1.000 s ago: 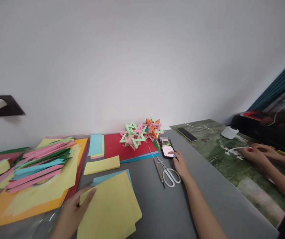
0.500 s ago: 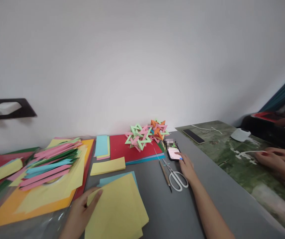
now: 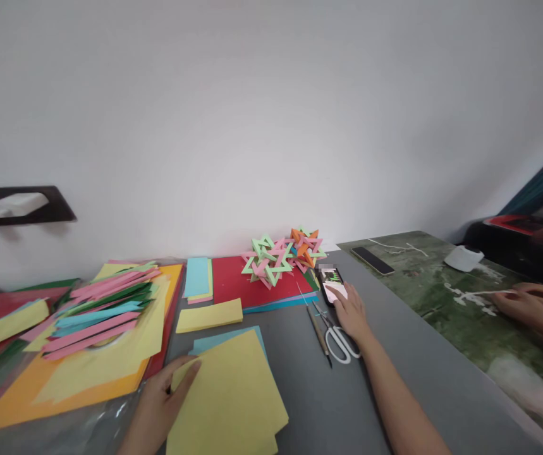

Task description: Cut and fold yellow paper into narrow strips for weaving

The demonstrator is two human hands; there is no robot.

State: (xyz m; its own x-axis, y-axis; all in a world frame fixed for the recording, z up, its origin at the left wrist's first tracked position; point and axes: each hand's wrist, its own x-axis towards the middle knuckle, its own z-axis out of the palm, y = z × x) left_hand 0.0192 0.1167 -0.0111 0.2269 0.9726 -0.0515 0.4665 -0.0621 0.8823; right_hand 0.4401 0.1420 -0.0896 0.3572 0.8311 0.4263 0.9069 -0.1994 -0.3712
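Observation:
My left hand [image 3: 160, 404] lies flat on the near left edge of a stack of yellow paper sheets [image 3: 231, 398], with a blue sheet under them. My right hand [image 3: 351, 311] reaches forward and its fingertips rest on the lit screen of a phone [image 3: 330, 281] lying on the grey table [image 3: 328, 392]. White-handled scissors [image 3: 337, 335] and a thin brown tool [image 3: 319, 328] lie just left of my right wrist. Behind the phone, folded paper star models [image 3: 280, 256] in green, pink and orange sit on a red sheet [image 3: 233, 284].
A heap of coloured paper strips [image 3: 100, 306] lies on orange and yellow sheets at the left. A yellow rectangle [image 3: 209, 315] and a small blue stack [image 3: 198, 278] lie mid-table. Another person's hands [image 3: 531, 306] work on a green mat [image 3: 442, 316] at the right, beside a dark phone [image 3: 372, 260].
The view has shifted left, so everything slid rightwards in the picture. My right hand has moved further onto the phone, whose screen now shows different content. My left hand stays on the yellow sheets.

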